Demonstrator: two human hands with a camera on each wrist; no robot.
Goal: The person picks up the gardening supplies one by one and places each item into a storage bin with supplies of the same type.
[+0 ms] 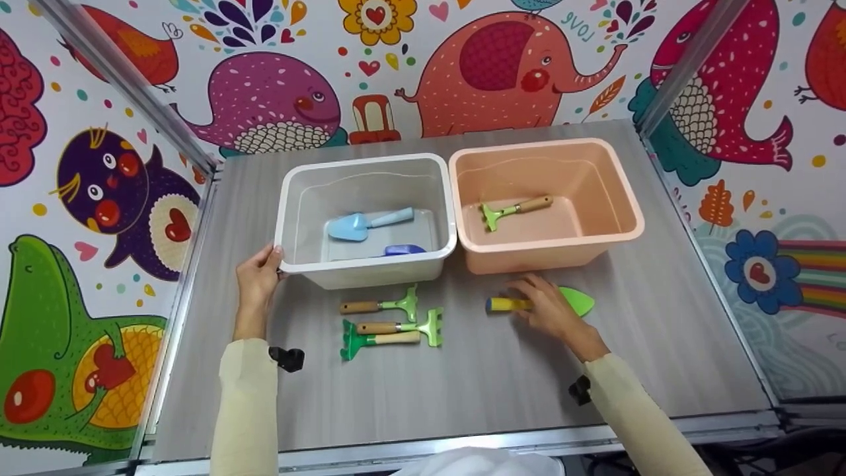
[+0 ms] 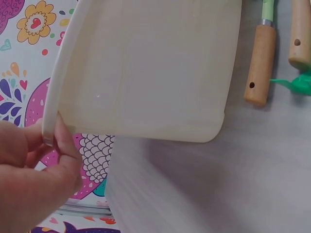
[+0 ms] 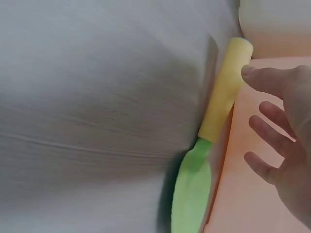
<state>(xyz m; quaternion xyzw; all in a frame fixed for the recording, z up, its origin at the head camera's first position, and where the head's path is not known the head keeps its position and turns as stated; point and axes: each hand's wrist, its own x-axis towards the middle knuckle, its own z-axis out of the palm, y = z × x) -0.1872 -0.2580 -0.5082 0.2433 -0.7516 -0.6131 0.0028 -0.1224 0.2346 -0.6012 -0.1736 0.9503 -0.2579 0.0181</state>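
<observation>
My left hand [image 1: 258, 281] pinches the rim of a pale grey plastic bin [image 1: 360, 266] at its near left corner; the left wrist view shows thumb and fingers on either side of that rim. A toy trowel [image 3: 226, 90] with a yellow handle and a light green blade lies in front of the peach bin [image 1: 548, 244]. Over its handle hovers my right hand [image 1: 554, 309], fingers spread and loosely bent, not closed round it. In the right wrist view the thumb tip overlaps the handle; whether it touches, I cannot tell.
Left of the trowel lie light green hand rakes [image 1: 433, 327] and a darker green rake [image 1: 350, 340], all wooden-handled. The grey bin holds a blue trowel [image 1: 350, 227] and a partly hidden dark blue piece [image 1: 404, 250]. Another rake [image 1: 519, 209] lies inside the peach bin.
</observation>
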